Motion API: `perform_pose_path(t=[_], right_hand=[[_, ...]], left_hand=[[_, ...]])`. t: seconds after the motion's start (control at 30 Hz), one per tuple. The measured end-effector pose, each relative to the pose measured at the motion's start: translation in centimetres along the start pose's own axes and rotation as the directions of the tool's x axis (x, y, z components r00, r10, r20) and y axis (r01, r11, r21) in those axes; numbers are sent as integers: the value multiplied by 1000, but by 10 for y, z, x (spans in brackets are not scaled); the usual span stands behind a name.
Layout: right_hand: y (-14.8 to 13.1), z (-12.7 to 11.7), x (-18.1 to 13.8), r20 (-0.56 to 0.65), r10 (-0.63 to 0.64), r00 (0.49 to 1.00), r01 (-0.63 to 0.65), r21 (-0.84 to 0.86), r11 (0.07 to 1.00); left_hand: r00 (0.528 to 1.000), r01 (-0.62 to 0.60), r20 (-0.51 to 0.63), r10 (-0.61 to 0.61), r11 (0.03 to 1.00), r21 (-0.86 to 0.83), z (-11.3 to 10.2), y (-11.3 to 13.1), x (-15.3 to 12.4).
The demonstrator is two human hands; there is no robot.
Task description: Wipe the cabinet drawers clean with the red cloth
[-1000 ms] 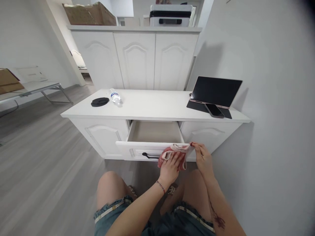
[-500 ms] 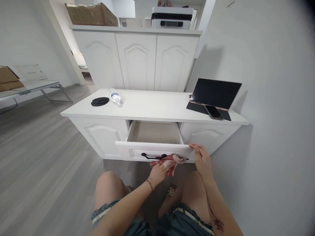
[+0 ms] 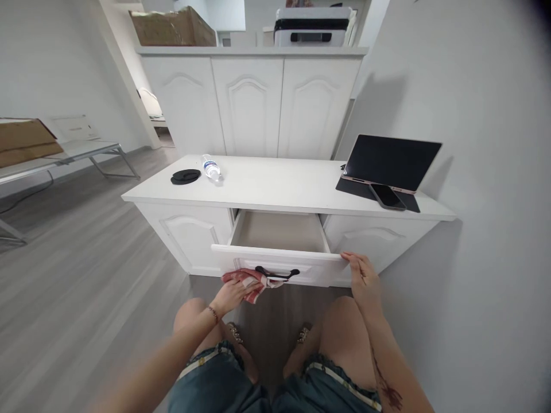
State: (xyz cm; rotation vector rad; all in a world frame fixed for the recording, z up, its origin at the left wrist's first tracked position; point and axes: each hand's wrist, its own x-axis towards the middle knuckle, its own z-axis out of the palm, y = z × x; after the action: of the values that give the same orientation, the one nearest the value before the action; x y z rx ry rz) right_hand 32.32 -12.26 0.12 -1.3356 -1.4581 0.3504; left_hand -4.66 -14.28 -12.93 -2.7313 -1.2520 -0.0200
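A white drawer (image 3: 314, 265) stands pulled out of the low cabinet, its inside bare. My left hand (image 3: 235, 293) presses a red and white cloth (image 3: 253, 281) against the lower left of the drawer front, beside the black handle (image 3: 278, 275). Part of the cloth lies under my fingers, and its right end reaches below the handle. My right hand (image 3: 361, 275) grips the top right corner of the drawer front, fingers over the edge.
On the white cabinet top (image 3: 275, 183) are a black round object (image 3: 186, 176), a clear bottle (image 3: 211, 168), a tablet (image 3: 391, 163) and a phone (image 3: 387, 197). A cardboard box (image 3: 172, 27) and a suitcase (image 3: 312, 27) sit on the taller cabinet behind. My knees flank the drawer.
My left hand has slid the cloth leftward across the drawer front, from the handle's right end to its left side. My right hand keeps its hold on the corner. The view has shifted slightly.
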Motion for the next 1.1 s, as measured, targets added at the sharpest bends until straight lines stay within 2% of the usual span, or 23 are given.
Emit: perform_pose_path(t=[0.1, 0.2, 0.3, 0.5, 0.7, 0.77, 0.93, 1.1], right_hand=[[1, 1, 0, -2, -1, 1000, 1, 3, 1000], [3, 2, 1, -2, -3, 1000, 3, 3, 1000], [4, 3, 2, -10, -17, 1000, 17, -6, 1000], [5, 3, 2, -20, -22, 1000, 22, 1, 1000], [5, 2, 2, -6, -33, 999, 33, -3, 999], [5, 2, 2, -13, -29, 999, 29, -10, 1000], [4, 3, 2, -21, -4, 1000, 3, -20, 1000], [5, 3, 2, -5, 3, 1000, -3, -9, 1000]], left_hand=[[999, -1, -44, 4, 999, 50, -8, -21, -22], [988, 88, -136, -75, 992, 93, -21, -35, -38], [961, 175, -238, -144, 978, 116, -34, -37, -41], [901, 265, -381, -207, 958, 107, -49, -15, -21], [868, 327, -414, -276, 943, 57, -61, 7, 3], [875, 305, -411, -258, 951, 53, -67, 16, 15], [938, 151, -322, -128, 987, 46, -81, 43, 47], [938, 95, -337, -82, 995, 23, -91, 66, 71]])
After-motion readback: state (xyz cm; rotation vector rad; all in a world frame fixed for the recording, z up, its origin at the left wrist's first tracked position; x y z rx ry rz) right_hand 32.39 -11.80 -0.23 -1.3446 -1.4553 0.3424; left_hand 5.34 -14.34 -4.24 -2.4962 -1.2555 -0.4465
